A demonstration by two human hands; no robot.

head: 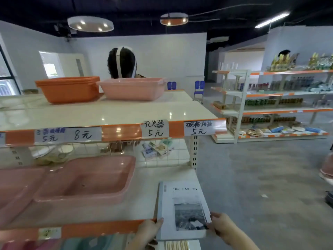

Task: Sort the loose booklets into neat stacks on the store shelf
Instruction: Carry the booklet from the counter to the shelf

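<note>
My left hand (150, 230) holds the booklet (180, 199) at its near left corner, fingers curled on the edge, while my right hand (223, 227) pinches the near right corner. The booklet (grey cover, dark photo) lies at the right end of the shelf (144, 186), overhanging its front edge.

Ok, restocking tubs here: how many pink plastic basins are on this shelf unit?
3. One pink rectangular plastic basin on the top shelf beside the orange plastic tubs, one on the middle shelf, one left of it, cut off by the frame. More may be hidden.
</note>
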